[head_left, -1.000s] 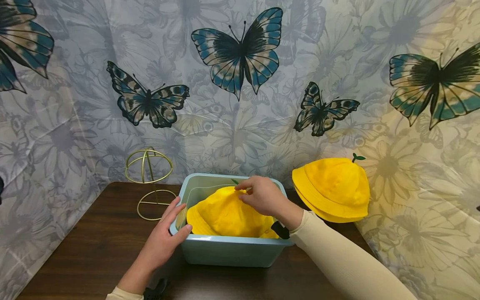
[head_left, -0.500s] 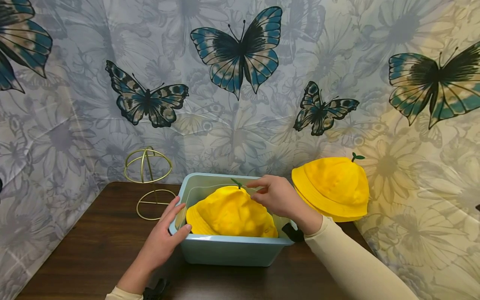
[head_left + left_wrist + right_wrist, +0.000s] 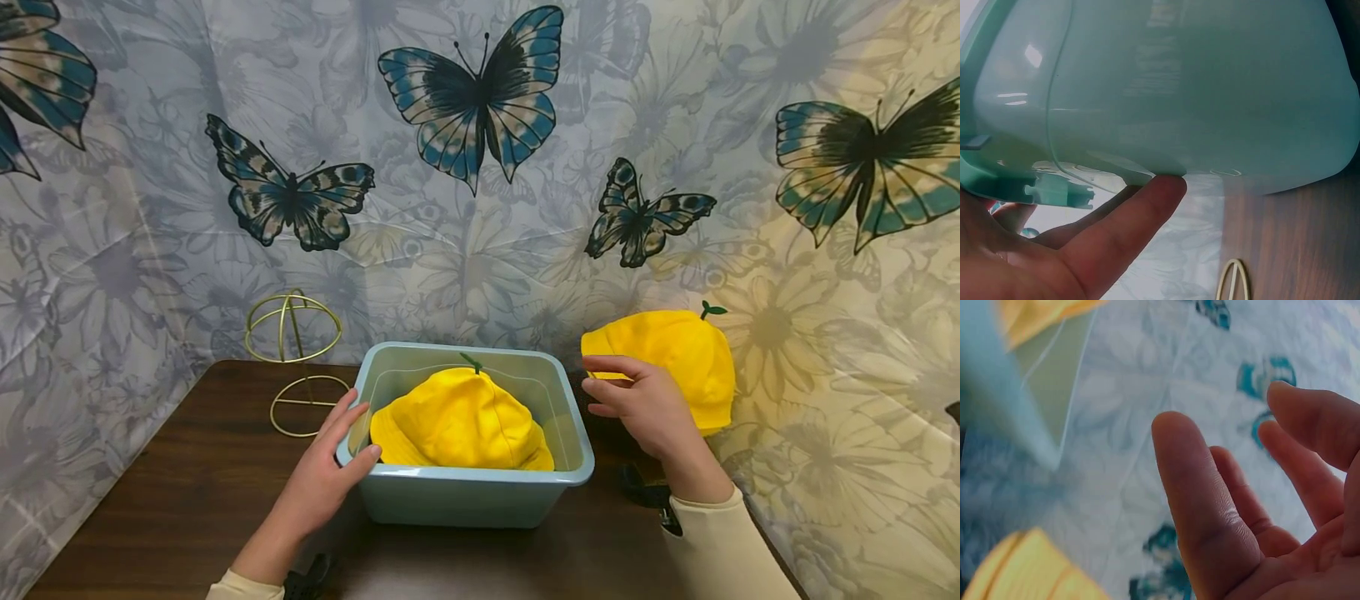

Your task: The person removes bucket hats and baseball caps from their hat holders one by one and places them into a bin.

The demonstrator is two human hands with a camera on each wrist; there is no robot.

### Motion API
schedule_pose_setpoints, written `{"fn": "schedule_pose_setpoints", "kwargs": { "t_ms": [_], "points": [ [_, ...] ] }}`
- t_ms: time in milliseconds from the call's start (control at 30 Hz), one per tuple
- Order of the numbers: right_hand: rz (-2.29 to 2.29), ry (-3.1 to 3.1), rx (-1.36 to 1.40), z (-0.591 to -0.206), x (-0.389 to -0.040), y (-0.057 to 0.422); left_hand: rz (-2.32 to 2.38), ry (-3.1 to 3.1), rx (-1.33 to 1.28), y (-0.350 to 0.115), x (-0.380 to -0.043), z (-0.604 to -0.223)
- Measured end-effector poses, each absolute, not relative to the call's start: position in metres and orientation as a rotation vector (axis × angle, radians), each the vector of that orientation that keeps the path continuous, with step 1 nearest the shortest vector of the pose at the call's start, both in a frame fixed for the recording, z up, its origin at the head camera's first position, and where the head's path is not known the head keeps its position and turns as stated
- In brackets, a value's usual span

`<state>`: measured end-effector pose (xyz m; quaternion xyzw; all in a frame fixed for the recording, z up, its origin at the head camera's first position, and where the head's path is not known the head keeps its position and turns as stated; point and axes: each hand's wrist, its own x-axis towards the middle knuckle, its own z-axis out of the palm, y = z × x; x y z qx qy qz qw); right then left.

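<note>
A pale blue-green plastic bin (image 3: 480, 476) stands on the table, holding a yellow bucket hat (image 3: 457, 421) with a green sprout (image 3: 473, 364) on its crown. My left hand (image 3: 322, 467) grips the bin's front left corner, thumb over the rim; in the left wrist view a finger (image 3: 1141, 219) presses the outer wall. To the right of the bin, my right hand (image 3: 648, 408) hovers with its fingers spread and nothing between them. It partly covers a second yellow bucket hat (image 3: 675, 333), also topped with a sprout. Whether it touches that hat cannot be told.
Behind the bin's left side is a gold wire stand (image 3: 292, 361) with round hoops. The dark wooden table (image 3: 187, 483) meets a butterfly-print cloth (image 3: 465, 267) hung along the back and sides.
My right hand has let go of the sprout on the hat in the bin and moved right, in front of the second hat. My left hand stays on the bin.
</note>
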<state>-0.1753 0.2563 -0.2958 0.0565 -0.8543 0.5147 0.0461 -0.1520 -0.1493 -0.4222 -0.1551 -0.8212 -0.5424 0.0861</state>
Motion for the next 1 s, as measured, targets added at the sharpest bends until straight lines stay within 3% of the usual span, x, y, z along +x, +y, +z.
{"fn": "schedule_pose_setpoints", "kwargs": {
  "t_ms": [667, 1000],
  "points": [
    [1.379, -2.585, -0.130, -0.288, -0.184, 0.383, -1.610, -2.453, -0.462, -0.148, -0.151, -0.420],
    [1.264, -2.691, -0.015, -0.269, -0.208, 0.416, -1.611, -2.456, -0.461, -0.148, -0.151, -0.421]
  ]
}}
